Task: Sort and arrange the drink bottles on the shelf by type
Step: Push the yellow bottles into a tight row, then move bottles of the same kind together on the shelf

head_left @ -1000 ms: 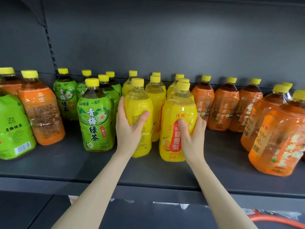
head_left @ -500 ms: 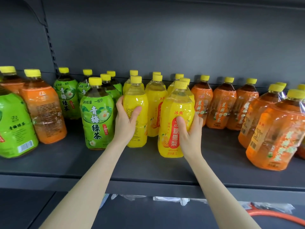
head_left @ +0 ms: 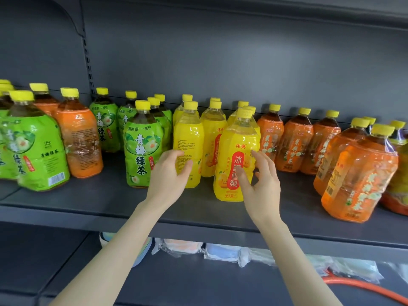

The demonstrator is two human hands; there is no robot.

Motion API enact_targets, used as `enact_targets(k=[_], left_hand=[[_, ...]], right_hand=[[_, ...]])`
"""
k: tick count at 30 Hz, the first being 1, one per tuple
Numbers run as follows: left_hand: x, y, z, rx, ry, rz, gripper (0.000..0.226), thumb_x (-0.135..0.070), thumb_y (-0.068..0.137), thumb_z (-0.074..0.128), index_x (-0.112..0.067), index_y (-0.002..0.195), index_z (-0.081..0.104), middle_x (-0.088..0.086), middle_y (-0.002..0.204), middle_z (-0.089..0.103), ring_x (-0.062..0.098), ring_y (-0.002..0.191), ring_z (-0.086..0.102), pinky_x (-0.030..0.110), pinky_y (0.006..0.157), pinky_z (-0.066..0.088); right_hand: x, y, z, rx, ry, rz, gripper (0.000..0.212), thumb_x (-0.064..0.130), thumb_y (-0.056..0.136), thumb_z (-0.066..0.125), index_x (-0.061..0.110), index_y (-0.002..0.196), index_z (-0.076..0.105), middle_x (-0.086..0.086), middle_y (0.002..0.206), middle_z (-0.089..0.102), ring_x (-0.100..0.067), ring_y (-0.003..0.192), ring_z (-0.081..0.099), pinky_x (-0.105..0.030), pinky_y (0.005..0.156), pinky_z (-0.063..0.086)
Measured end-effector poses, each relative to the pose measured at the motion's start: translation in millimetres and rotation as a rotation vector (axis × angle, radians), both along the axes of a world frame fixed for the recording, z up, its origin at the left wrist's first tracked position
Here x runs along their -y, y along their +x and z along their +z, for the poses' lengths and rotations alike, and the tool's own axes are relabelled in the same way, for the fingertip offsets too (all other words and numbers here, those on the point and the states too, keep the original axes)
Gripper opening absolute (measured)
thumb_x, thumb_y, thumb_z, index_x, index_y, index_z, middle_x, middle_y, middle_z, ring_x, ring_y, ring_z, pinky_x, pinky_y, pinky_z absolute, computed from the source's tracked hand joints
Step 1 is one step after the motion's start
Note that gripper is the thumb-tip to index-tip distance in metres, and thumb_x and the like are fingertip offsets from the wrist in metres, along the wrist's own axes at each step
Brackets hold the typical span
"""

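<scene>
While both forearms reach up past the front edge of the shelf (head_left: pixel 88 202), I first see plastic-wrapped packets (head_left: pixel 220 252) and an orange hose (head_left: pixel 364 288) on a lower level beneath it. Above that edge, near its middle, my left hand (head_left: pixel 169 177) has a slack grip, with fingers spread, lightly bent and holding nothing. It sits in front of a plain yellow bottle (head_left: pixel 187 138) whose small-print side faces me, and I cannot tell whether the fingertips touch it. My right hand (head_left: pixel 261 186) is just as loose. Its thumb lies across the red label of the red-labelled yellow bottle (head_left: pixel 229 146) and its fingers fan out at that bottle's right side, grasping nothing; contact is unclear. Both bottles stand upright side by side a little back from the front edge, the red-labelled one nearer me. Just left of them a green tea bottle (head_left: pixel 141 146) stands upright. Toward the left end sit a large green bottle (head_left: pixel 33 146) and an orange bottle (head_left: pixel 77 138) beside it, and toward the right end a big orange bottle (head_left: pixel 364 173) is close to the front edge. Farther back, more yellow bottles (head_left: pixel 213 133) line up behind the front pair. Rear green bottles (head_left: pixel 106 127) stand to their left and three rear orange bottles (head_left: pixel 293 142) to their right, along the rear edge by the dark back panel (head_left: pixel 220 51).
</scene>
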State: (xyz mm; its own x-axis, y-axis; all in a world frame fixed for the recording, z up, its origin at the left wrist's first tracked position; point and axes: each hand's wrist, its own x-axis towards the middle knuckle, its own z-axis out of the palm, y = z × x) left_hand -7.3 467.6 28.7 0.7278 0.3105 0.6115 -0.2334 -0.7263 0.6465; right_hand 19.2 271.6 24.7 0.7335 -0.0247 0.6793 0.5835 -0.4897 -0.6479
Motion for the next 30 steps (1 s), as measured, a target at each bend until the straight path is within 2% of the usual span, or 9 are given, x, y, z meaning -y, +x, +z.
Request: enact_targets(k=[3,5,7,9,11,14,18,21,30], left_hand=[[-7.4,-27.8,12.4,0.045,0.033,-0.09,0.021,-0.026,0.091,0.059,-0.012,0.104,0.068,-0.007,0.094,0.068,0.0,0.087,0.064,0.007,0.075,0.046],[-18.9,-46.6,24.3,0.085,0.032,-0.11,0.017,-0.024,0.091,0.06,-0.013,0.1,0.069,-0.011,0.088,0.067,-0.012,0.081,0.06,0.001,0.072,0.042],[-37.4,-66.2,35.7,0.135,0.027,-0.102,0.015,-0.022,0.091,0.06,-0.014,0.099,0.07,-0.014,0.086,0.065,-0.016,0.084,0.058,0.0,0.073,0.042],[-61.8,-89.7,44.3,0.166,0.036,-0.092,0.014,-0.021,0.091,0.06,-0.015,0.099,0.069,-0.017,0.087,0.065,-0.015,0.087,0.058,0.001,0.074,0.042],[-91.4,-115.8,47.6,0.195,0.035,-0.081,0.01,-0.021,0.091,0.06,-0.018,0.096,0.068,-0.022,0.086,0.064,-0.014,0.086,0.059,0.001,0.073,0.042],[-144.9,-157.6,40.0,0.208,-0.018,-0.055,0.007,-0.022,0.09,0.061,-0.023,0.093,0.067,-0.024,0.085,0.065,-0.011,0.083,0.06,0.001,0.071,0.04],[-219.7,-205.5,16.4,0.179,-0.109,-0.03,0.008,-0.021,0.089,0.063,-0.02,0.095,0.068,-0.018,0.086,0.068,-0.008,0.085,0.061,0.002,0.074,0.041],[-265.0,-222.7,6.0,0.164,-0.16,-0.01,0.007,-0.019,0.09,0.062,-0.02,0.095,0.068,-0.016,0.086,0.068,-0.008,0.086,0.061,0.002,0.074,0.042],[-353.8,-183.4,20.8,0.214,-0.19,-0.053,0.01,-0.022,0.091,0.06,-0.03,0.096,0.06,-0.018,0.092,0.064,-0.008,0.091,0.058,0.006,0.076,0.044]], right_hand=[[-13.6,-15.9,13.2,0.045,-0.001,0.013,0.023,0.018,0.094,0.061,0.008,0.113,0.067,-0.007,0.131,0.057,-0.024,0.117,0.055,-0.041,0.09,0.05],[-30.4,-28.8,25.7,0.065,0.009,0.066,0.014,0.015,0.093,0.061,0.008,0.101,0.07,-0.006,0.118,0.063,-0.022,0.106,0.059,-0.038,0.084,0.051],[-52.8,-41.8,38.7,0.101,0.013,0.12,0.01,0.012,0.093,0.061,0.009,0.093,0.07,-0.003,0.102,0.066,-0.02,0.093,0.061,-0.037,0.079,0.051],[-79.3,-55.7,47.8,0.122,0.029,0.171,0.01,0.011,0.093,0.061,0.014,0.089,0.068,0.0,0.093,0.065,-0.016,0.084,0.061,-0.026,0.075,0.05],[-110.3,-72.3,50.2,0.126,0.054,0.218,0.011,0.013,0.094,0.061,0.021,0.088,0.066,0.003,0.089,0.066,-0.007,0.081,0.06,-0.013,0.072,0.046],[-167.1,-101.6,39.1,0.113,0.098,0.275,0.014,0.015,0.094,0.061,0.027,0.088,0.063,0.01,0.086,0.066,-0.001,0.083,0.061,-0.005,0.07,0.042],[-249.1,-140.0,17.9,0.048,0.149,0.328,0.018,0.013,0.093,0.061,0.029,0.086,0.062,0.021,0.083,0.064,0.005,0.08,0.059,-0.003,0.068,0.04],[-298.6,-159.4,8.7,0.022,0.165,0.359,0.017,0.014,0.094,0.06,0.029,0.087,0.062,0.017,0.083,0.065,0.003,0.082,0.06,-0.005,0.07,0.043],[-380.9,-141.4,23.9,0.014,0.15,0.313,0.017,0.018,0.094,0.06,0.034,0.088,0.062,0.011,0.087,0.068,0.001,0.084,0.062,-0.008,0.072,0.046]])
